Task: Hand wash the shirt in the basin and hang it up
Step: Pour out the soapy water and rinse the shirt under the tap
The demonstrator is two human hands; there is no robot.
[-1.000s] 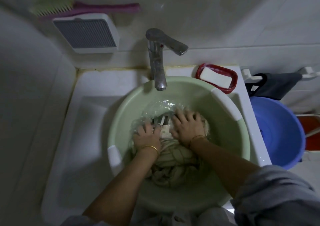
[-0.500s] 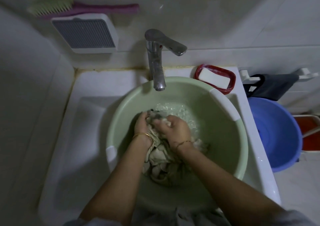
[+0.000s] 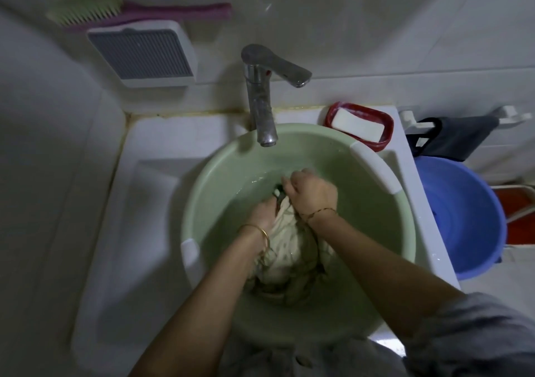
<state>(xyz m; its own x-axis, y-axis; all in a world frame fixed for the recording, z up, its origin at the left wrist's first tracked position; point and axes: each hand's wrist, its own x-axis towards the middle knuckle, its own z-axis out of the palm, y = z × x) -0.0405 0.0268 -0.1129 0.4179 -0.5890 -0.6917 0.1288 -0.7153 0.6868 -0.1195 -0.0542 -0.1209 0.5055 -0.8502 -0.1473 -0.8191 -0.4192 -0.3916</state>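
- At the centre of the frame, I see the right hand point(image 3: 314, 192) balled up, its fingers point(image 3: 295, 178) curled tight and pinching a bunched end of the shirt point(image 3: 286, 249), where a dark bit of fabric pokes out.
- Just lower left of it, touching it, the left hand point(image 3: 262, 214) grips the same bunch. Its fingers curl into the cloth and I cannot make out their tips.
- A gold bangle point(image 3: 260, 230) sits on the left wrist and a thin chain point(image 3: 321, 211) on the right.
- The shirt is a pale, wet, crumpled mass lying between my two forearms, in the bottom of the green basin point(image 3: 220, 179).
- Shallow water point(image 3: 254, 182) glints just above the hands.
- The basin rests in the white sink surface point(image 3: 162, 174), under the spout of the metal faucet point(image 3: 260, 110) at upper centre.
- To the right of the faucet, a white bar of soap point(image 3: 357, 124) lies in a red soap dish point(image 3: 386, 133), which touches the basin's rim.
- At the right edge of the frame a blue bucket point(image 3: 463, 217) stands beside the sink, with a dark cloth point(image 3: 454, 136) hanging on a white rail above it.
- In the upper left, a white grille point(image 3: 142, 55) is on the wall, and a brush point(image 3: 139, 11) with a pink handle and green bristles is above it.
- A grey sleeve point(image 3: 477, 333) fills the lower right corner.
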